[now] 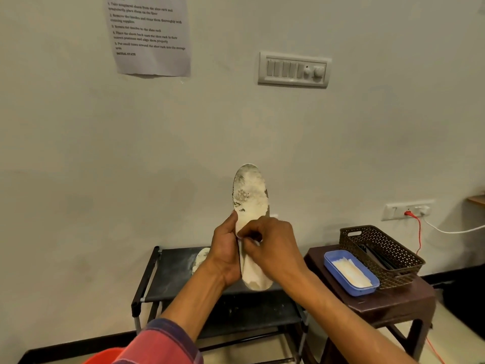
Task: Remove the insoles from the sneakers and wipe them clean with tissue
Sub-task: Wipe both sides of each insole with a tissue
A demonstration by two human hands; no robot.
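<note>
- Off-white insole point(250, 195): held upright in the air before the pale wall, above the shoe rack point(168, 271). The upper end is stained grey and flaking; the lower end hangs just over the rack's top shelf.
- Left hand point(224, 254): grips the insole's left edge at mid-length, thumb up along the edge and fingers wrapped behind it.
- Right hand point(273, 245): laid across the insole's face at mid-length, fingers curled tight, fingertips pinching at the left edge beside the left thumb. A sliver of white shows under them; whether it is tissue or the insole itself cannot be told.
- Second insole point(200, 258): lies flat on the rack's top shelf, mostly hidden behind the left wrist.
- Tissues point(351, 273): stacked in a blue tray point(330, 261) on a dark brown stool point(393, 303), just right of the rack.
- Brown perforated basket point(380, 240): on the same stool, behind the tray and touching it.
- Wall fittings: a printed sheet point(149, 35) at upper left, a switch panel point(295, 69) to its right, and a low socket point(393, 211) with a red plug point(408, 213) and a white cable point(451, 231).
- Lower edge: a plaid sleeve point(162, 342) on the left arm, and the rim of a red bucket point(105, 357) beside it.
</note>
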